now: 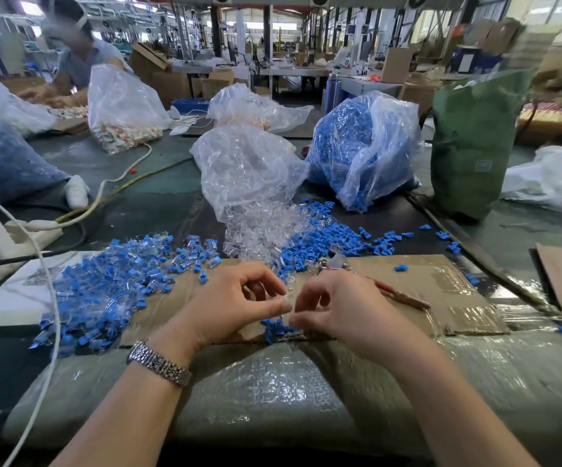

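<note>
Tabletop: a dark green tabletop (pixel 158 183) stretches away, loaded with bags and loose parts.
Bags: a clear plastic bag of blue pieces (pixel 363 146) stands right of centre. Just left of it, a clear plastic bag of transparent pieces (pixel 249 166) lies open, spilling toward the person.
Cardboard: a flat brown cardboard sheet (pixel 424 288), taped over, lies under both hands.
Piles: a heap of blue-and-clear joined pieces (pixel 104 291) spreads on the left. Loose blue plastic plugs (pixel 326 234) lie behind the hands.
Tool: a red-handled metal tool (pixel 400 294) rests on the sheet, just beside the right hand.
Left: the left hand (pixel 239 305) has curled fingers, and its thumb and forefinger pinch a small clear plastic cap (pixel 287 296).
Right: the right hand (pixel 336 308), also curled, pinches the same cap from the other side.
Cap's place: it is between the two hands, just above the sheet.
</note>
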Motion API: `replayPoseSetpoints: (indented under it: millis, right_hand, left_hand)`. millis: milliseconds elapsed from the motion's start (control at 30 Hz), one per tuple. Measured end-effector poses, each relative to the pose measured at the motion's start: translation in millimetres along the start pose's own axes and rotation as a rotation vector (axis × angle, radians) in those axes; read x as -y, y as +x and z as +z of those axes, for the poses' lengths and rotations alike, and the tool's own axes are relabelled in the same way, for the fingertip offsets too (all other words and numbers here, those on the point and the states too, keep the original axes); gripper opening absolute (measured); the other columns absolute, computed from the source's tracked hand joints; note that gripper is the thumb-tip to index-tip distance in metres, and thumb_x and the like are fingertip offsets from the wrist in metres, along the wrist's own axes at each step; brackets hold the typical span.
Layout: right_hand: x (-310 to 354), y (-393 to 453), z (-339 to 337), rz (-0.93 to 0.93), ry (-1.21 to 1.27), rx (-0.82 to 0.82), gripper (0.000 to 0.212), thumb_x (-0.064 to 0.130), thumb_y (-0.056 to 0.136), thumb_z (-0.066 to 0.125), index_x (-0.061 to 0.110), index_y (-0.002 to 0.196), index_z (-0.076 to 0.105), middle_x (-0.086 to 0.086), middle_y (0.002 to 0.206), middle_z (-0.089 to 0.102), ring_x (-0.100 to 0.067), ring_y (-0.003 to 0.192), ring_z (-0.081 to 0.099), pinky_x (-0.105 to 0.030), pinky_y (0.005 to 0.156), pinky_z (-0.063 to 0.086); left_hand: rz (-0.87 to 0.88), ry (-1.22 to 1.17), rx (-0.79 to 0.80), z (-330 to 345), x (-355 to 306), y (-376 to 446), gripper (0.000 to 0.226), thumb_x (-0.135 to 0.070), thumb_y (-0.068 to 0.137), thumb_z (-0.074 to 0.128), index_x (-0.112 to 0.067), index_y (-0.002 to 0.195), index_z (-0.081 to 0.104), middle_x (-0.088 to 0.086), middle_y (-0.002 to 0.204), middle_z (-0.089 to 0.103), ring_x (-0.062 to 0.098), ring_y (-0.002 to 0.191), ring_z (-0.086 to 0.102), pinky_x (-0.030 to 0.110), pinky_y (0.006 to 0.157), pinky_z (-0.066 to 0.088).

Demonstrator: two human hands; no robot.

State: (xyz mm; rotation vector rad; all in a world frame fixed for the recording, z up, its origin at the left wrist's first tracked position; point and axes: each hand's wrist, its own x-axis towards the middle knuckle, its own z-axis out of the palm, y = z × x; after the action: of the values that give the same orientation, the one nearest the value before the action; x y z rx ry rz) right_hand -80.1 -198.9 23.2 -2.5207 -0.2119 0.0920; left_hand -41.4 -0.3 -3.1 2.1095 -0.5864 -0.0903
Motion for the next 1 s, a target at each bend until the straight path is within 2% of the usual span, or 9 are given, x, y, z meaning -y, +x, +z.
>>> replayPoseSetpoints:
  millis: [100,167,300,500,633,700,800,900,1000]
  right_hand:
    - [0,-1,12,-0.023,-0.095,0.004,0.013,0.041,0.083,0.078,0.034,0.092,0.071,0.019,0.089,0.059,-0.004,0.09,0.055,-0.046,0.095,0.047]
    - [-3,0,17,-0.043,-0.115,-0.027,0.008,0.038,0.087,0.075,0.034,0.092,0.07,0.018,0.092,0.056,-0.007,0.093,0.055,-0.043,0.094,0.048]
    - [-13,-1,16,-0.038,-0.071,-0.1,0.017,0.035,0.09,0.073,0.036,0.08,0.06,0.019,0.081,0.061,0.004,0.076,0.056,-0.016,0.064,0.042]
    - [-23,-3,22,-0.028,0.079,-0.333,0.009,0.03,0.09,0.073,0.028,0.09,0.064,0.013,0.081,0.068,0.0,0.078,0.063,-0.03,0.078,0.055]
    - [-25,-3,31,-0.038,0.162,-0.403,0.012,0.027,0.089,0.075,0.028,0.088,0.063,0.012,0.078,0.069,-0.003,0.076,0.066,-0.032,0.076,0.056]
    - [-25,-3,31,-0.048,0.298,-0.428,0.013,0.021,0.089,0.076,0.027,0.086,0.065,0.011,0.074,0.071,-0.004,0.07,0.07,-0.027,0.07,0.057]
    - [-22,-5,26,-0.076,0.444,-0.461,0.011,0.016,0.086,0.078,0.025,0.086,0.072,0.015,0.076,0.071,0.001,0.064,0.069,-0.012,0.062,0.052]
    - [-18,-3,21,-0.101,0.482,-0.458,0.007,0.019,0.085,0.078,0.025,0.09,0.077,0.014,0.079,0.073,-0.004,0.078,0.069,-0.018,0.074,0.055]
    - [-11,0,19,-0.145,0.559,-0.437,0.011,0.015,0.089,0.075,0.025,0.094,0.077,0.013,0.082,0.074,-0.006,0.082,0.069,-0.017,0.076,0.054]
  left_hand:
    - [0.017,0.061,0.016,2,2,1,0.014,-0.028,0.083,0.082,-0.023,0.091,0.072,-0.008,0.086,0.066,0.001,0.073,0.061,0.015,0.07,0.051]
    - [0.029,0.092,0.022,3,2,1,0.011,-0.028,0.084,0.081,-0.023,0.089,0.072,-0.007,0.087,0.067,0.005,0.074,0.061,0.017,0.071,0.051]
    - [0.011,0.085,0.034,4,2,2,0.01,-0.025,0.085,0.081,-0.021,0.089,0.072,-0.005,0.087,0.07,0.009,0.076,0.066,0.021,0.074,0.057]
    - [0.003,0.111,0.059,5,4,1,0.012,-0.019,0.087,0.078,-0.021,0.09,0.067,-0.006,0.081,0.07,0.006,0.071,0.066,0.016,0.068,0.053]
    - [0.028,0.078,0.071,5,3,0,0.02,-0.022,0.092,0.071,-0.034,0.107,0.068,-0.01,0.089,0.068,0.005,0.072,0.064,0.017,0.074,0.055]
    - [0.028,0.054,0.035,2,4,0,0.025,-0.021,0.093,0.068,-0.036,0.112,0.072,-0.011,0.092,0.069,0.003,0.077,0.064,0.017,0.076,0.055]
    - [-0.058,-0.124,-0.045,-3,5,1,0.017,-0.015,0.092,0.072,-0.03,0.1,0.076,-0.004,0.091,0.076,0.005,0.08,0.072,0.014,0.07,0.056]
    - [-0.142,-0.481,-0.079,-8,5,3,0.011,-0.02,0.085,0.077,-0.022,0.096,0.077,0.008,0.096,0.078,0.024,0.088,0.076,0.031,0.077,0.063]
    - [-0.19,-0.766,-0.095,-14,9,4,0.028,-0.023,0.074,0.082,-0.013,0.1,0.079,0.014,0.102,0.076,0.024,0.091,0.073,0.029,0.078,0.061]
